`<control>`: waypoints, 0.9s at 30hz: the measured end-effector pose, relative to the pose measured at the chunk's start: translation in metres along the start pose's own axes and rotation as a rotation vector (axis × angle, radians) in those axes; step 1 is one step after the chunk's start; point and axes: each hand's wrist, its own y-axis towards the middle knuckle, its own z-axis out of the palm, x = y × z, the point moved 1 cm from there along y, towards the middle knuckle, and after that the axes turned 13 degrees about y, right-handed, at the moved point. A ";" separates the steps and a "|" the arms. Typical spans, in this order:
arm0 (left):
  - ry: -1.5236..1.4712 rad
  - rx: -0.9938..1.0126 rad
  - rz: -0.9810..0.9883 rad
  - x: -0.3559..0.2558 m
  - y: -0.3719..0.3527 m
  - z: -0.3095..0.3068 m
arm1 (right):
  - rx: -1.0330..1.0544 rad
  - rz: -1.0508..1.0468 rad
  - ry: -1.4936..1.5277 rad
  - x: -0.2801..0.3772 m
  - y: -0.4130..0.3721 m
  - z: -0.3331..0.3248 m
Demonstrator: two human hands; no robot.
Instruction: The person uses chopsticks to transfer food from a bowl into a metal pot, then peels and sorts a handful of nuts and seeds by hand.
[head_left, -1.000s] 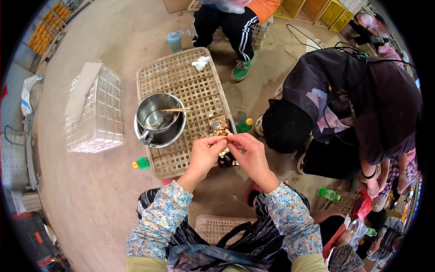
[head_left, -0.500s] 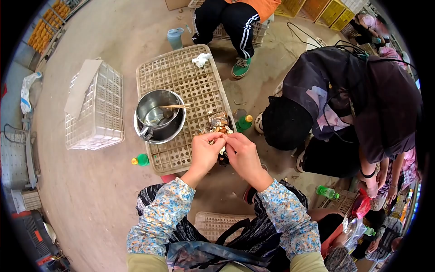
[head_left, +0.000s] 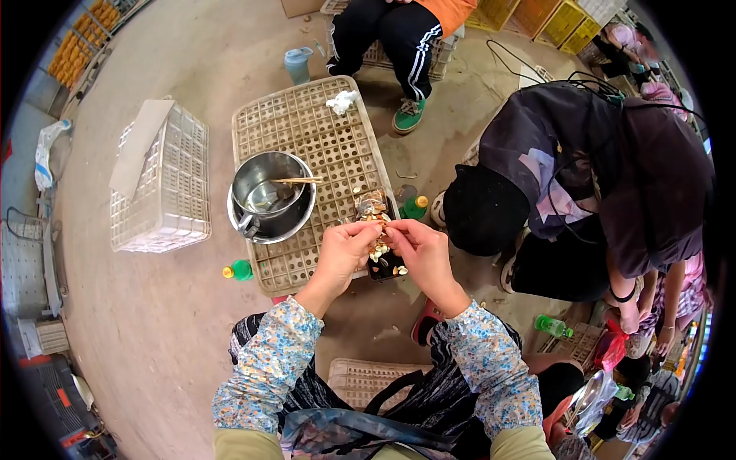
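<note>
My left hand (head_left: pixel 343 249) and my right hand (head_left: pixel 424 251) meet fingertip to fingertip over the near right corner of an upturned plastic crate (head_left: pixel 264 123). Thumb and forefinger of each are pinched together on something tiny, too small to name. Right under them is a black tray (head_left: pixel 386 274) with small pale and brown pieces, perhaps shells or seeds; my fingers hide part of it. A clear, crinkled wrapper (head_left: pixel 371 201) lies just beyond. To the left, a steel pot (head_left: pixel 261 170) holding wooden chopsticks (head_left: pixel 297 180) sits in a wide metal basin (head_left: pixel 313 201).
A white crate (head_left: pixel 180 180) with cardboard on it stands left. Green bottles (head_left: pixel 415 208) are on the floor beside the crate table. A blue cup (head_left: pixel 297 67) stands at the far end, near a seated person (head_left: pixel 391 38). Another person in dark clothing (head_left: pixel 567 176) bends at the right.
My hands have spread slightly apart at the wrists, the right one shifting rightward, so more of the black tray shows. The fingertips still meet.
</note>
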 end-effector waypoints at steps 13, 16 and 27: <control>0.066 -0.011 0.044 -0.005 -0.004 0.002 | 0.111 0.303 0.377 -0.002 0.010 -0.008; 0.086 -0.038 0.059 -0.005 -0.004 0.000 | 0.139 0.226 0.187 0.006 0.011 -0.010; 0.174 -0.039 0.166 -0.013 -0.008 0.006 | 0.095 0.224 0.303 -0.006 0.009 -0.004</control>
